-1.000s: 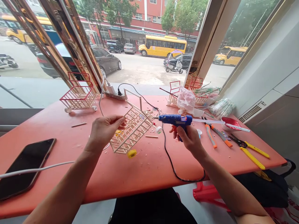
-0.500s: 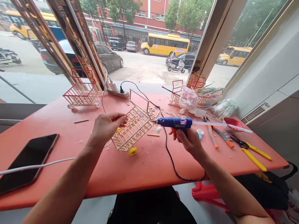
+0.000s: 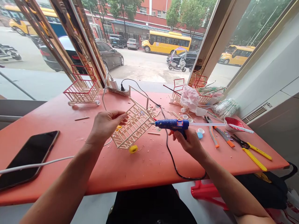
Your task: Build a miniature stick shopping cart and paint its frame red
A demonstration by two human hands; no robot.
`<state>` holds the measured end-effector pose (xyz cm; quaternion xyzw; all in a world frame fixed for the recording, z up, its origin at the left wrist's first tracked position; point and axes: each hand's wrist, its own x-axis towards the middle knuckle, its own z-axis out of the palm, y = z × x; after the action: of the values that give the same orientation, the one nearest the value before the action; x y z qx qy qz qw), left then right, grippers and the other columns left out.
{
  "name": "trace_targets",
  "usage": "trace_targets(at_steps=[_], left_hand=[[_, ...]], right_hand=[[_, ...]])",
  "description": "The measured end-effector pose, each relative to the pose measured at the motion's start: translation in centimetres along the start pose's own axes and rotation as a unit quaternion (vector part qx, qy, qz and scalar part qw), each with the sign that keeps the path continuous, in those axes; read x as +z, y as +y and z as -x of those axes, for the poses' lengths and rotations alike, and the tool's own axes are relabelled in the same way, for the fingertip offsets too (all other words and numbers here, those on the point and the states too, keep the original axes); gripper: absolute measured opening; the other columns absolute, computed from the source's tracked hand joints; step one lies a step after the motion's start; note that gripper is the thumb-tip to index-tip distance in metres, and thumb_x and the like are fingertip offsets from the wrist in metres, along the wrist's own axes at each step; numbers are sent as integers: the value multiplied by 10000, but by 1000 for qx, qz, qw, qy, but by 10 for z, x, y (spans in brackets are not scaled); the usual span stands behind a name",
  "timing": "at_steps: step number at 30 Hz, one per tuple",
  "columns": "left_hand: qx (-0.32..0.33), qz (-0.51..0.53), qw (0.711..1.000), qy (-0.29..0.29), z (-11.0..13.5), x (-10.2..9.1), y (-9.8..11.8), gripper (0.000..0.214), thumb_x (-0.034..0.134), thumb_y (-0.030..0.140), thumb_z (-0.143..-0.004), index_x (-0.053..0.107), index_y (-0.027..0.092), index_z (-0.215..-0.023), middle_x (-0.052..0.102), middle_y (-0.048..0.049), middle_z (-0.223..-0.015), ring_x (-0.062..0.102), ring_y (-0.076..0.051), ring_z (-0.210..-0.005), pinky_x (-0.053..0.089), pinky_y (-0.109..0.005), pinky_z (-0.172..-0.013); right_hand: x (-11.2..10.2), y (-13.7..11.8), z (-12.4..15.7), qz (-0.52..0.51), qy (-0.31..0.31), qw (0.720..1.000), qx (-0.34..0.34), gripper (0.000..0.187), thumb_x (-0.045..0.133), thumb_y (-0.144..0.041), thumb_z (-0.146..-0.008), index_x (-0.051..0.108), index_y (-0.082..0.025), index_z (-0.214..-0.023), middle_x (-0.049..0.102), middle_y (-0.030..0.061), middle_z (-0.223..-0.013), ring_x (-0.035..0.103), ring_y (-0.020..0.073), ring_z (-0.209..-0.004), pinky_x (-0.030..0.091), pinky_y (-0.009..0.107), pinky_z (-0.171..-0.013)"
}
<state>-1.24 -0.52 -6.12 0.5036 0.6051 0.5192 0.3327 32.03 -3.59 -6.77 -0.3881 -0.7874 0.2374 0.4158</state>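
Slanting, a wooden cart (image 3: 134,127) is pinched by the left hand (image 3: 104,127); a blue glue gun (image 3: 171,124), nozzle (image 3: 153,123) beside the cart, is gripped by the right hand (image 3: 190,142).

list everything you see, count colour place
table: 1, orange-pink, centre
wooden cart: 1, pale, centre
glue gun: 1, blue, centre
red-rimmed carts: several, pale, back
sticks: many, pale, tabletop
caps: several, white and blue, right
pliers: 2, orange-grey and yellow handles, right
bowl: 1, red inside, right
phone: 1, black, front left
packaging: several, clear, pinkish, right
stool: 1, red, underneath
vehicles: many, mostly yellow or dark, outside
building: 1, red, outside
trees: several, green, outside
left hand: 1, holding wooden cart
right hand: 1, holding glue gun
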Motion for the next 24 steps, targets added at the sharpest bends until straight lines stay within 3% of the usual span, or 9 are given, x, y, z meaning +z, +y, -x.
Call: trace_targets(at_steps=[18, 24], left_hand=[[0, 0, 1000, -18, -1, -2, -3, 421, 873, 502, -655, 850, 158, -896, 823, -70, -830, 799, -253, -773, 712, -424, -828], [11, -8, 999, -46, 0, -3, -2, 487, 874, 538, -638, 846, 163, -947, 833, -84, -872, 797, -262, -764, 700, -438, -815]], right_hand=[[1, 2, -1, -1, 0, 1000, 2, 412, 557, -573, -1106, 770, -262, -939, 727, 60, -731, 627, 224, -614, 504, 415, -580], [-1, 1, 1, 3, 12, 1000, 7, 403, 569, -537, -1104, 763, -228, -933, 728, 42, -717, 583, 170, -564, 451, 353, -550]])
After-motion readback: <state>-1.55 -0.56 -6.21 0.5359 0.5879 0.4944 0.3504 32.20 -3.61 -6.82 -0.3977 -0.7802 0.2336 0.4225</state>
